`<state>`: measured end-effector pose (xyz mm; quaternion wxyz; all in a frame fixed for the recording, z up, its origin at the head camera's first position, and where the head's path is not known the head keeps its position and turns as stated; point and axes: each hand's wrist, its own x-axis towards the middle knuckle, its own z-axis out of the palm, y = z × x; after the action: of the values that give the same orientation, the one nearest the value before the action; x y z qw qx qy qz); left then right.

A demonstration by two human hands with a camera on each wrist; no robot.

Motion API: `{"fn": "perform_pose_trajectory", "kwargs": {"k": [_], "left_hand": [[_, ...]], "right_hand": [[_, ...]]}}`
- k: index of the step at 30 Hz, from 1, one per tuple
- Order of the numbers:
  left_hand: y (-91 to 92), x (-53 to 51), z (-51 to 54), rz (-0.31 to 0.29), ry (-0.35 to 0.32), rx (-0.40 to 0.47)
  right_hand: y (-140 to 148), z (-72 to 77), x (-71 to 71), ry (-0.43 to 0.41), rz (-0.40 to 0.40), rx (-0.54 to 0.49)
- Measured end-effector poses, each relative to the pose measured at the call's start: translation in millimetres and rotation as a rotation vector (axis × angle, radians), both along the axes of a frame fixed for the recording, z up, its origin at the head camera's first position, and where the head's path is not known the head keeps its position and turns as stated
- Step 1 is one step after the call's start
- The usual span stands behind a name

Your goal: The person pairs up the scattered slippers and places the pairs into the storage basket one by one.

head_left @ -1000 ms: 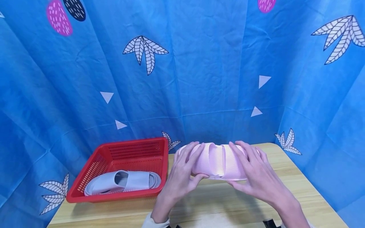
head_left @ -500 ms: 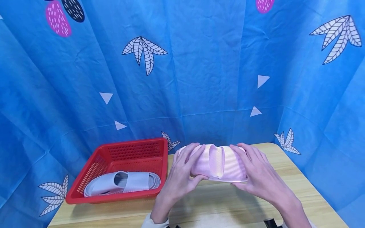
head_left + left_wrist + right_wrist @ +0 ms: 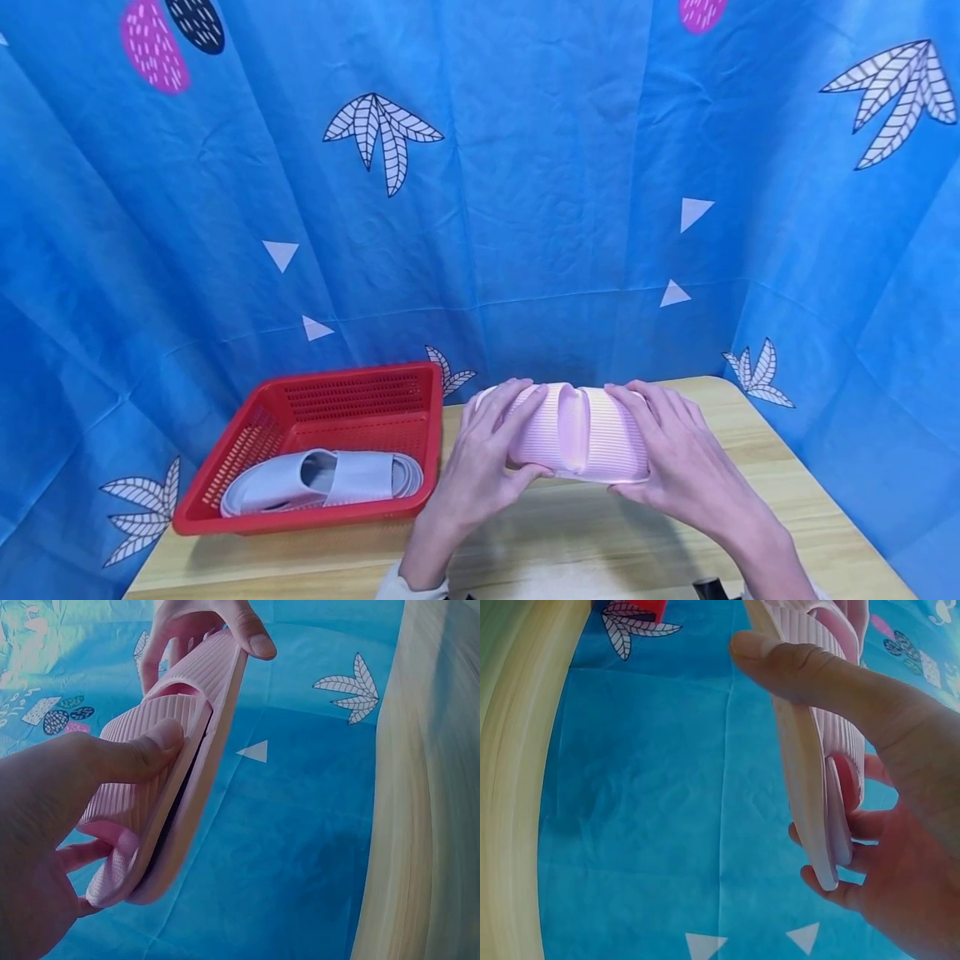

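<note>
A pair of pink ribbed slippers (image 3: 617,442) is held up over the table, the two lying against each other with their straps interlocked. My left hand (image 3: 483,458) grips the left end, its thumb pressing on a strap in the left wrist view. At the other end my right hand (image 3: 686,458) grips the pair, thumb along the sole edge and fingers round the far side in the right wrist view. A narrow dark gap runs between the two soles (image 3: 184,814) there. The palms hide both ends of the slippers in the head view.
Left of my hands, a red plastic basket (image 3: 360,393) stands on the wooden table (image 3: 558,533). Pale grey slippers (image 3: 360,477) lie along its front side. A blue patterned curtain (image 3: 540,208) hangs behind and on both sides.
The slippers have dropped slightly, and the opening between their straps looks narrower. My right thumb has shifted a little to the right along the lower edge. The basket has not moved.
</note>
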<state>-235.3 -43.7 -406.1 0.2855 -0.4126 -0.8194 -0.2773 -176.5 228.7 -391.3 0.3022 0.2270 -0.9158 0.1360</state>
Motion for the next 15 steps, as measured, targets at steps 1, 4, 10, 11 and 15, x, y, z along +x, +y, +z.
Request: {"fn": "perform_pose_trajectory", "kwargs": {"k": [1,4,10,11,15], "left_hand": [[0.5,-0.1,0.0,-0.004,0.009,0.001],[2.0,0.1,0.5,-0.023,0.025,0.012],[3.0,2.7,1.1,-0.039,-0.014,0.023],[3.2,2.8,1.1,-0.039,-0.019,0.022],[5.5,2.2,0.3,-0.054,-0.027,0.022]], "right_hand": [[-0.6,-0.1,-0.2,-0.001,0.001,0.002],[-1.9,-0.5,-1.0,-0.004,0.006,0.003],[-2.8,-2.2,-2.9,0.007,0.026,-0.004],[-2.9,-2.6,-3.4,0.012,0.033,-0.007],[-3.1,-4.0,-5.0,0.021,0.059,-0.016]]}}
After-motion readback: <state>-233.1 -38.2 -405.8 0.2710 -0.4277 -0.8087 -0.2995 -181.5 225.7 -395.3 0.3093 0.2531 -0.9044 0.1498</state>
